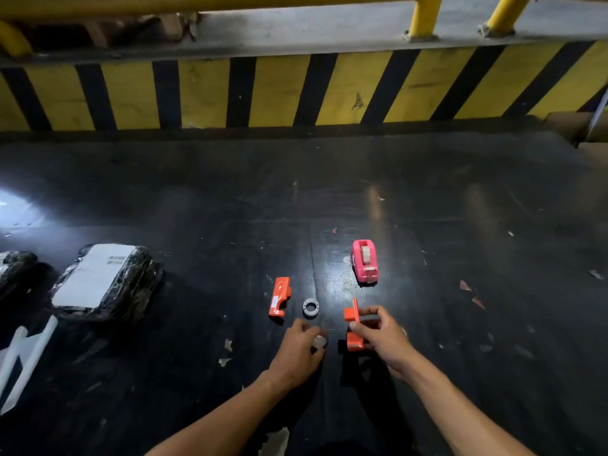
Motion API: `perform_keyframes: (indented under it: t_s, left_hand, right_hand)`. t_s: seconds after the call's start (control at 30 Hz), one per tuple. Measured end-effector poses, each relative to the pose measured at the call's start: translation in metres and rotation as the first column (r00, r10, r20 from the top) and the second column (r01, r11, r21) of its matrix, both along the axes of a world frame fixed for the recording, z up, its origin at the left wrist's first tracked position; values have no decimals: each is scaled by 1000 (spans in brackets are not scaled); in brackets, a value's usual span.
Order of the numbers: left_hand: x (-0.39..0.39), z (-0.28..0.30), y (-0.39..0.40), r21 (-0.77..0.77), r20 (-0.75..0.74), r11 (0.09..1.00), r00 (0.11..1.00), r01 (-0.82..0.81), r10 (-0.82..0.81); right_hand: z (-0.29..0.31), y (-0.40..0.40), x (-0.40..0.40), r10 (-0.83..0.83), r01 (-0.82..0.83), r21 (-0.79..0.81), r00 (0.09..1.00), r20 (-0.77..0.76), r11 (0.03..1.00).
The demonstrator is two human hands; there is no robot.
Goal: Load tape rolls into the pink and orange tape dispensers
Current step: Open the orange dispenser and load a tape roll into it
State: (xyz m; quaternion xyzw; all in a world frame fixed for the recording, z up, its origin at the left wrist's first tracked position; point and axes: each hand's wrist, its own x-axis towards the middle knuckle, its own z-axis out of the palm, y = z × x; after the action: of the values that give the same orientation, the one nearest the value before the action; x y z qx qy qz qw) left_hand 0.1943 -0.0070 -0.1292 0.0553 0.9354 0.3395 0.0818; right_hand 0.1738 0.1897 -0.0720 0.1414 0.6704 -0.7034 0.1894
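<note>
The pink tape dispenser (364, 262) stands on the black table with a tape roll seated in it. The orange dispenser is split in two. One orange half (279, 296) lies flat to the left. My right hand (383, 337) grips the other orange half (353, 325) and holds it upright on the table. A small grey ring (310, 308), a tape core, lies between the two halves. My left hand (301, 350) is closed around a small clear tape roll (319, 341) just left of the held half.
Two black-wrapped parcels lie at the left, one with a white label (105, 281), one at the frame's edge (14, 266). White strips (23, 353) lie at the lower left. Paper scraps dot the table. A yellow-black striped barrier (296, 90) runs along the far edge.
</note>
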Motion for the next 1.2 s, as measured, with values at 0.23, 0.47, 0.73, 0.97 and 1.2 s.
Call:
perform_keyframes:
  t_s: [0.23,0.47,0.73,0.97,1.2]
  left_hand:
    - [-9,37,2,329,186,929,976,-168,111]
    - [-4,62,-14,416,220,884,966,-215,132]
    - [-2,67,-9,453,75,887,995,-86,59]
    - [-12,72,-7,250,-51,957,989,146,-137]
    - [-53,65,-24,225,-63,973,995,-57,73]
  right_hand:
    - [-5,-12,-5,277,-272,-147,961,15,951]
    - [8,-6,-4,386,-367,-251,922,28,896]
    - [0,-12,0,361,-303,-411,930,69,860]
    - [-11,-5,-3,355,-269,-445,927,120,854]
    - [-14,8,-11,275,-179,-435,947,169,883]
